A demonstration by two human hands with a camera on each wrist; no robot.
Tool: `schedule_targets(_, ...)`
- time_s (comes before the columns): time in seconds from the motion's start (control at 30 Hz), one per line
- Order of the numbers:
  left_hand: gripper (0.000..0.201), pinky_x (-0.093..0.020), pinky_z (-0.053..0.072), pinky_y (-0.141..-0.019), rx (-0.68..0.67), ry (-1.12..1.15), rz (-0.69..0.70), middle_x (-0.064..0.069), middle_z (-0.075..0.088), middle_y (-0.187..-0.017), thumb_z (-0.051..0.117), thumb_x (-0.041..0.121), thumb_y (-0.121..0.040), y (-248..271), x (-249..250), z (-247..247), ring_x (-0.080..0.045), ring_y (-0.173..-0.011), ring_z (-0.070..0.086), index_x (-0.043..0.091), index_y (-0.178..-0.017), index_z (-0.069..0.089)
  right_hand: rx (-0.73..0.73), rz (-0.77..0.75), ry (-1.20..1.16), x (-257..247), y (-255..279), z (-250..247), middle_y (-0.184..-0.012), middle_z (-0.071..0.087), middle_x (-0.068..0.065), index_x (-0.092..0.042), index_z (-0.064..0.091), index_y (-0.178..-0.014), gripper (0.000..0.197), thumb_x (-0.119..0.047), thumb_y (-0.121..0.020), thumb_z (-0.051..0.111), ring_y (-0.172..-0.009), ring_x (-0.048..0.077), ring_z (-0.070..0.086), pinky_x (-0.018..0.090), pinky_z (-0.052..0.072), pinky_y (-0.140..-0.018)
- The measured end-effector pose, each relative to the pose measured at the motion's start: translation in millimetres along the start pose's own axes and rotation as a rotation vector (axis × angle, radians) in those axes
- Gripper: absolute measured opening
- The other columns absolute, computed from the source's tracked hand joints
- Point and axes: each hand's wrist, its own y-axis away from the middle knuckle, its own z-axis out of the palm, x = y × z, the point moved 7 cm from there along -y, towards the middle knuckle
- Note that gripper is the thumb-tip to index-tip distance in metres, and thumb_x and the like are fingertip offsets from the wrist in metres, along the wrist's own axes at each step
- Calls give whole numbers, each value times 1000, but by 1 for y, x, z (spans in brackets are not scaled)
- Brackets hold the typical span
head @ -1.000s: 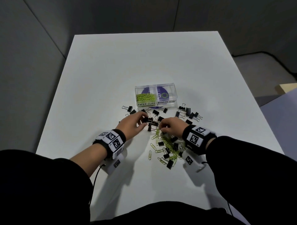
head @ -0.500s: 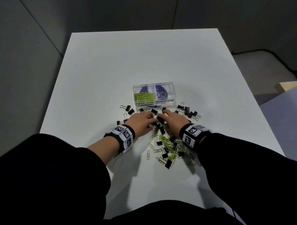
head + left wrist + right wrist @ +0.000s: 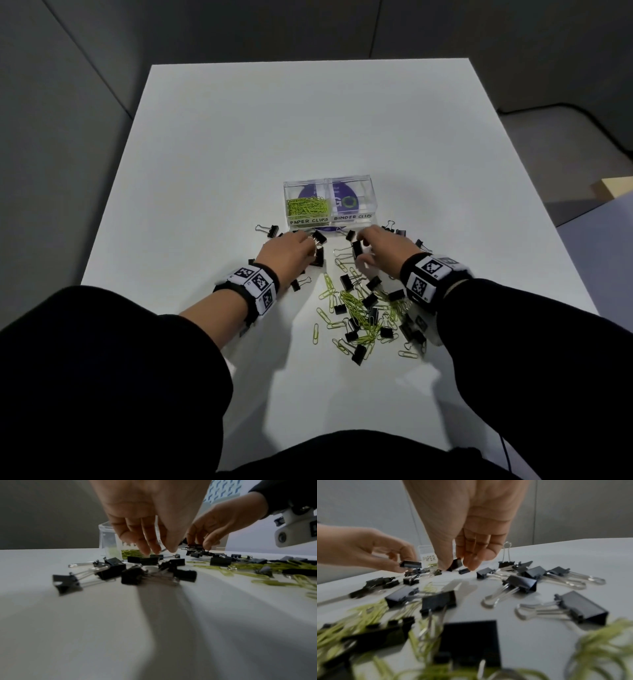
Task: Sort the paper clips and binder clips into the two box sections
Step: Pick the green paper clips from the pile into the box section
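Observation:
A clear two-section box (image 3: pixel 373 192) stands mid-table. Its left section, labelled PAPER CLIPS, holds green paper clips (image 3: pixel 308 207). The right section, labelled BINDER CLIPS (image 3: pixel 352 217), shows no clips. Just in front of the box, my left hand (image 3: pixel 313 243) pinches a black binder clip (image 3: pixel 410 564) a little above the table. My right hand (image 3: pixel 359 246) pinches another black binder clip (image 3: pixel 455 563) between thumb and fingers, beside the left hand. A mixed pile of green paper clips and black binder clips (image 3: pixel 363 308) lies nearer me, under my right wrist.
More binder clips lie scattered left of my left hand (image 3: pixel 269 229) and right of my right hand (image 3: pixel 394 228). The white table (image 3: pixel 308 120) stretches bare beyond the box, with grey floor past its edges. My dark sleeves cover the near edge.
Both hands have moved forward from the middle of the pile to just in front of the box and drawn apart. Each now has a black binder clip lifted off the table.

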Motion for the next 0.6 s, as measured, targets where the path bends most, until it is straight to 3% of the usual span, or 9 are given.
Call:
schedule_targets(0.17,27,-38,44,-78,20,0,-134,-12,57,-115,46,17,-93,3,-28,-8,-31,-104,54,9,-116,58,5,150,68,25,-3,-3,-132,48,9,-11,42,-130,47,-31,-90,56,-118,27,50,41,45,-92)
schedule_targets(0.23,32,-36,44,-83,11,13,-87,-9,54,-123,47,13,-92,3,-22,-8,-28,-108,52,12,-123,54,83,69,125,18,-2,-6,-132,48,9,-13,42,-132,48,-30,-90,57,-119,27,48,40,43,-95)
schedule_targets(0.3,36,-32,45,-90,-45,32,79,-4,52,-128,47,13,-93,4,2,-1,-23,-114,51,16,-129,51,127,-128,162,-4,2,-5,-130,52,7,-16,49,-128,40,-29,-91,55,-117,25,49,36,40,-98)
schedule_targets(0.4,37,-33,45,-98,-195,-31,276,-2,50,-130,49,25,-94,8,34,19,-20,-116,49,21,-131,49,-39,-327,215,-31,10,16,-121,58,5,-17,56,-120,36,-34,-88,55,-111,23,50,34,39,-95)
schedule_targets(0.47,36,-36,45,-96,-238,-55,269,-5,51,-128,48,29,-94,6,37,26,-23,-114,50,19,-129,51,-111,-341,279,-36,13,26,-119,58,7,-15,55,-123,43,-38,-86,56,-110,25,51,36,40,-93)
schedule_targets(0.6,31,-39,46,-90,-259,-14,205,-8,54,-119,46,30,-95,3,35,24,-25,-110,50,12,-118,57,-99,-311,274,-35,14,29,-119,57,9,-14,55,-122,42,-37,-87,57,-111,25,51,35,40,-93)
